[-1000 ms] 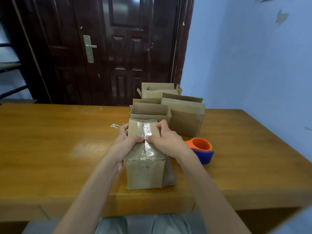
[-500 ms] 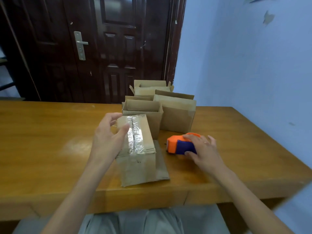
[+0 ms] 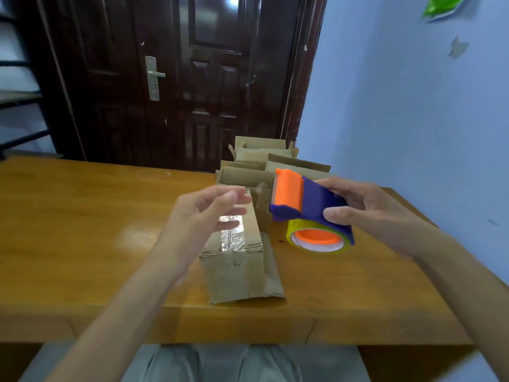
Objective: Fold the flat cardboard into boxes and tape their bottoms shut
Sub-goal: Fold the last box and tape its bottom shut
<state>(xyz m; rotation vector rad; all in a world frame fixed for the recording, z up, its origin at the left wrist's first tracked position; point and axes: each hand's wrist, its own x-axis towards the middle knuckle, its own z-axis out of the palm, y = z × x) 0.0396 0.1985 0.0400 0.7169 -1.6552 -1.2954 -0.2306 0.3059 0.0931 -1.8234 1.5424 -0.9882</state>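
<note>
A small cardboard box (image 3: 237, 268) stands bottom-up near the table's front edge, with clear tape along its closed flaps. My left hand (image 3: 201, 216) hovers over the box's left side, fingers relaxed and spread, holding nothing. My right hand (image 3: 366, 210) grips the blue and orange tape dispenser (image 3: 305, 205) by its handle, lifted above the table to the right of the box. The yellow-edged tape roll (image 3: 316, 238) hangs under the dispenser, and the cutter end points left toward the box.
Several folded open boxes (image 3: 264, 161) stand in a cluster behind the taped box, toward the table's far edge. The wooden table (image 3: 82, 230) stretches to the left. A dark door is behind and a blue wall on the right.
My hands left the box's taped seam. The right hand reached to the dispenser on the table and lifted it up. The left hand rose off the box.
</note>
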